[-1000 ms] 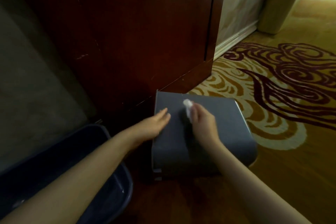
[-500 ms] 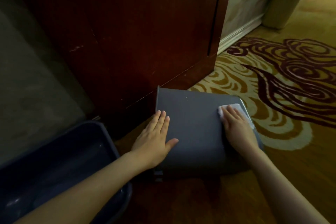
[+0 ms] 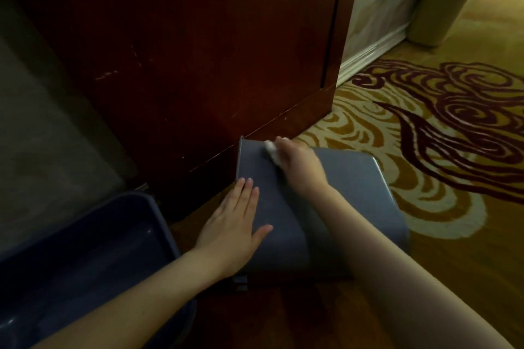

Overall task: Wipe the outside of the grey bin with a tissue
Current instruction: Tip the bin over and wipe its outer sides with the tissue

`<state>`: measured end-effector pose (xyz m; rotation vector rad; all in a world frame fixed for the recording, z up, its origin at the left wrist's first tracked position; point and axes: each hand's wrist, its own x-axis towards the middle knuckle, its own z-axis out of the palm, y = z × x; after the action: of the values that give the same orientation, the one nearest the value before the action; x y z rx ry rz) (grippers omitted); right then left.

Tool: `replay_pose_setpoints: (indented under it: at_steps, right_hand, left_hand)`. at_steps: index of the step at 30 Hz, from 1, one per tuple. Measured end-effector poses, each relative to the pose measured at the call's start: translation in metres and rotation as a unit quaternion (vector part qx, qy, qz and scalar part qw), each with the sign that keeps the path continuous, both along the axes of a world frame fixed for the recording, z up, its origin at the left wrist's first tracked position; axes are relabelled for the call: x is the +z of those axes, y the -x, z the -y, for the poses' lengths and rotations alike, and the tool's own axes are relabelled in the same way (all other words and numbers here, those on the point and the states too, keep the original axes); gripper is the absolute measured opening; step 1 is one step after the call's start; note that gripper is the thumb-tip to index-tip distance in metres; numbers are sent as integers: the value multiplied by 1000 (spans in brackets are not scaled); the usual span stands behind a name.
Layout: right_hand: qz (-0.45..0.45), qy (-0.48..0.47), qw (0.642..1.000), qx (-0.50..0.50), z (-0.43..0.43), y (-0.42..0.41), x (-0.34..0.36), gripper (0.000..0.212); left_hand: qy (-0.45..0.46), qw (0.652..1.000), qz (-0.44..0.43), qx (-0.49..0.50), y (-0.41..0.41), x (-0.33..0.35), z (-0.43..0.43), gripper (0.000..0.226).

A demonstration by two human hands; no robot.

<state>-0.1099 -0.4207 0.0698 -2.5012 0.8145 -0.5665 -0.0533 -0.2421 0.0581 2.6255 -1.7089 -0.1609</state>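
I see the grey bin [image 3: 348, 193] lying on its side on the floor, its far edge close against the base of the dark wooden cabinet [image 3: 198, 51] and its right side over the patterned carpet [image 3: 425, 127]. My left hand [image 3: 235, 224] lies flat on the bin's upper face near its left edge, fingers [image 3: 246, 187] straight and close together, thumb held out. My right hand [image 3: 297, 161] sits at the far left corner of that face, pressing a white tissue [image 3: 270, 150] to the surface; its fingers are curled over the tissue, though blur hides how tightly. A dark blue tub [image 3: 85, 258] stands just left of the bin, crowding that side. To the right the carpet lies open, with a beige bin [image 3: 445, 5] well apart by the wall.
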Motion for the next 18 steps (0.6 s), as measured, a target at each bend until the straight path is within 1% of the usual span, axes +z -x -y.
replay_pose_setpoints:
  at_steps: [2,4,9,13,16,18]
  right_hand:
    - [-64,21,995,77,2,-13,-8,38]
    - [-81,9,994,77,10,-12,-15,41]
    - [-69,-9,996,-57,46,32,-25,44]
    - [-96,-33,980,-168,68,77,-28,47]
    - [-97,-45,974,-200,66,91,-30,47]
    - [-84,-36,975,-204,61,94,-31,46]
  left_hand:
    - [-5,1000,-2,1,0,1,2,77]
    - [-11,1000,4,-5,0,2,3,78]
    - [-10,1000,-3,-5,2,3,2,77]
    - [-4,999,-45,-13,0,9,3,75]
    - [63,993,-101,1,-13,22,14,65]
    - [127,984,-114,42,-26,35,36,59]
